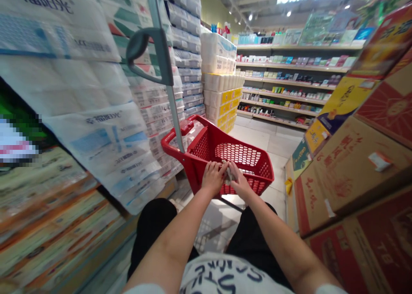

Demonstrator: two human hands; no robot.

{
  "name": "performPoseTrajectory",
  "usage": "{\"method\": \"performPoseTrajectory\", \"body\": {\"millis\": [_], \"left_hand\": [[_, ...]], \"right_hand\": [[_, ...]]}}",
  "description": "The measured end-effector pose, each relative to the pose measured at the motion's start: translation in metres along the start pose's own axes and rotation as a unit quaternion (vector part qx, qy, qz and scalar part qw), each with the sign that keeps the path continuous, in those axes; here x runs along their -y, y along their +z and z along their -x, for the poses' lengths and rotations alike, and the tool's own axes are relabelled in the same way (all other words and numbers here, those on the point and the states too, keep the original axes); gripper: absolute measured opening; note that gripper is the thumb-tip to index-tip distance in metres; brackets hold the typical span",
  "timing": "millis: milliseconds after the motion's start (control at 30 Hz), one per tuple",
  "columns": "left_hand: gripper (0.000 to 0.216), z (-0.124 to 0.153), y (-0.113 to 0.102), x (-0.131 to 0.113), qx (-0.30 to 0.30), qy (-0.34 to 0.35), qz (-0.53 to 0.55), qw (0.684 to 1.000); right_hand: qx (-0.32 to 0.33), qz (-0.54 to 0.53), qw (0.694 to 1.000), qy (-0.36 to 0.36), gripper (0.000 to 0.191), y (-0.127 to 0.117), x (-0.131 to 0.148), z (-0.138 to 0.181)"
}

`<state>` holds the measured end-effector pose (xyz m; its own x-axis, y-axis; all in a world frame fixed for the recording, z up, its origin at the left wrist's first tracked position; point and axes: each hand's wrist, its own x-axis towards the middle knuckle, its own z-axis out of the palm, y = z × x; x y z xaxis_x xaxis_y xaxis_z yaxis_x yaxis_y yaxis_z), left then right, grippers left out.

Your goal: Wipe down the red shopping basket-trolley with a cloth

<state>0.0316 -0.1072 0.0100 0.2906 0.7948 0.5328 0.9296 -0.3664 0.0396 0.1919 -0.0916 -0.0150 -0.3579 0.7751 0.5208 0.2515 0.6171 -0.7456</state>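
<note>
In a shop aisle, a small pale wad [228, 174] is held between the left hand [212, 177] and the right hand [237, 181], just over the near rim of a red basket [197, 170] that stands on the tiled floor [273, 144]. The fingers of both hands are curled shut about the wad, fingertips meeting over it; whether the hands also rest on the rim cannot be told.

The wad is too crumpled for a clear long axis to be made out (what it is made of cannot be told either). The basket's long axis runs away from the person, down the aisle, and its grey pull handle [161, 56] rises tilted towards the stacked tissue packs [96, 126] on the left. Cardboard cartons [347, 165] are stacked on the right.

Risks, as judged: the wad could be dropped outside the basket if the grip is loosened short of the rim, and the basket could be pushed away by weight leaned on its edge.
</note>
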Motion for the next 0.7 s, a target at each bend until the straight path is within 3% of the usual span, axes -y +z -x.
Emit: {"method": "performPoseTrajectory", "body": {"millis": [100,200,367,533,700], "left_hand": [[0.047,-0.002,-0.001,-0.001,-0.003,-0.012,0.013,1.000],[0.045,-0.002,0.000,-0.002,-0.010,-0.020,0.019,1.000],[0.046,0.000,0.001,0.001,-0.010,-0.006,0.019,1.000],[0.052,0.001,0.001,0.004,0.003,0.004,0.009,1.000],[0.061,0.001,0.003,0.005,0.019,-0.002,0.004,1.000]], "right_hand": [[-0.027,-0.007,0.999,0.019,0.079,-0.010,-0.006,-0.004],[0.000,0.139,0.990,-0.020,0.061,-0.016,-0.013,-0.003],[-0.002,0.334,0.935,-0.119,0.045,-0.015,-0.015,-0.003],[-0.033,0.404,0.895,-0.185,0.024,-0.010,-0.006,-0.013],[-0.016,0.444,0.866,-0.228,0.027,-0.009,-0.014,0.004]]}}
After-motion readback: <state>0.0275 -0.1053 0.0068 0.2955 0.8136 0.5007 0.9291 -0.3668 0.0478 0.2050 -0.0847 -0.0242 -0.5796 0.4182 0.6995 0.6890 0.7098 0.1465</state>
